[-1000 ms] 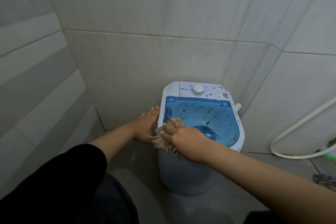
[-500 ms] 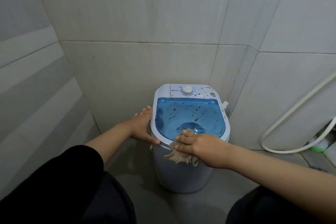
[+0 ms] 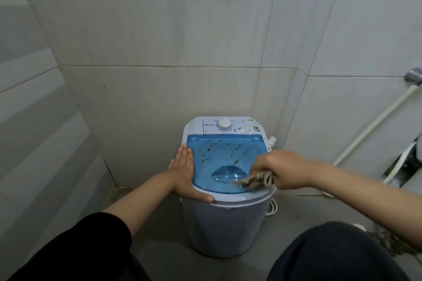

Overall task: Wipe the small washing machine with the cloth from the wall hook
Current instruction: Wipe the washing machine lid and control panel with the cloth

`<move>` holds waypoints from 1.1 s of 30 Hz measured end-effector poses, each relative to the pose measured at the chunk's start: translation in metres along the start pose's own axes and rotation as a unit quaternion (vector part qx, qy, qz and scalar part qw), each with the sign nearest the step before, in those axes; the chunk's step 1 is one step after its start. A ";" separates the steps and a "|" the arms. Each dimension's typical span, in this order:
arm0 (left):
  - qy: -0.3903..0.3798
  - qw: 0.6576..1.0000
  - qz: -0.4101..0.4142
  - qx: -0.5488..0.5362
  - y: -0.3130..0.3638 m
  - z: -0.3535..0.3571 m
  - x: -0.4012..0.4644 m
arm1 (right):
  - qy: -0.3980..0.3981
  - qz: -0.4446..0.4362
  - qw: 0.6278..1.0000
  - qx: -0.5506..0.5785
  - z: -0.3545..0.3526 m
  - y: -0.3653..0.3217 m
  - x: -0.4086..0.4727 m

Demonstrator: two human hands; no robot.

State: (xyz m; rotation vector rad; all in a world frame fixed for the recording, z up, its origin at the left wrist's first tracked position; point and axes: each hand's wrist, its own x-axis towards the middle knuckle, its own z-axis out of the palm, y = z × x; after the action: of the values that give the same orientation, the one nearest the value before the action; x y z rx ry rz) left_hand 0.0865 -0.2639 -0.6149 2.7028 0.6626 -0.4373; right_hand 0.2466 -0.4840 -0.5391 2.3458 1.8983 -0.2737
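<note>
My left hand (image 3: pixel 182 173) lies flat and open against the left rim of the washing machine (image 3: pixel 226 226), fingers together pointing away from me, thumb hooked along the machine's near rim. Left forearm bare, black sleeve pushed up above the elbow, arm reaching in from the machine's lower left. My right hand (image 3: pixel 285 170) is fisted, knuckles up, over the near right part of the machine's lid, clenched around the cloth (image 3: pixel 258 179), which sticks out toward the lid's middle. Right forearm bare, coming in from the machine's right. Right hand slightly motion-blurred.
</note>
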 end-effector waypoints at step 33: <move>0.023 0.999 0.021 -0.026 0.001 0.003 -0.002 | 0.104 0.227 0.963 0.099 0.031 0.100 0.096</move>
State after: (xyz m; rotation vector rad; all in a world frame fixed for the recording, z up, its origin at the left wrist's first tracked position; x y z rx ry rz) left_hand 0.0848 -0.2664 -0.6170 2.6788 0.6209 -0.3436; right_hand 0.3617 -0.4195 -0.5917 2.9604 1.3924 -0.1820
